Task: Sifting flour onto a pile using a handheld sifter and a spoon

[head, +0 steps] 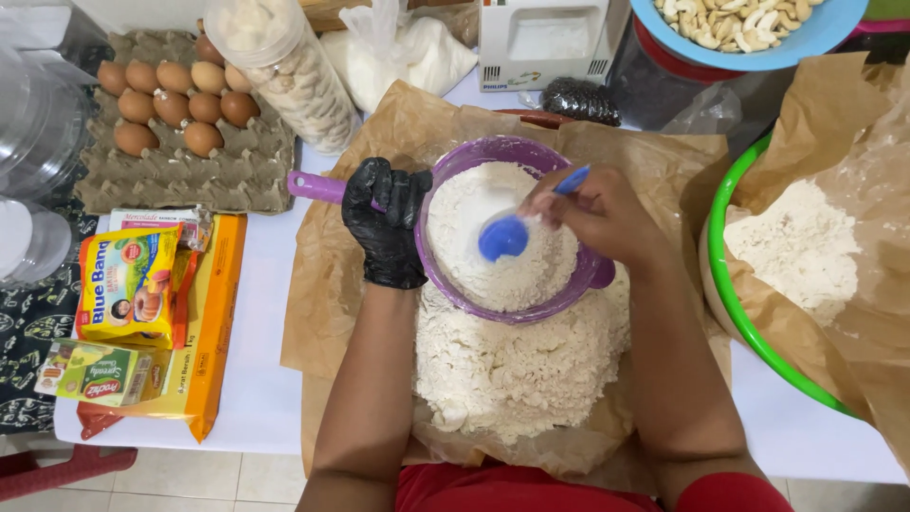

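Observation:
A purple sieve (453,284) full of white flour (493,256) is held over a heap of sifted flour (517,374) lying on brown paper (327,303). My left hand (387,226), in a black glove, grips the sieve at the base of its purple handle (316,186). My right hand (599,214), bare, holds a blue spoon (504,237) whose bowl rests on the flour inside the sieve.
An egg tray (180,180) with several brown eggs sits at the back left, beside a clear jar (284,66). Yellow packets (128,284) lie at the left. A green-rimmed bowl (735,284) lined with paper holds flour at the right. A blue bowl of cashews (749,24) stands behind.

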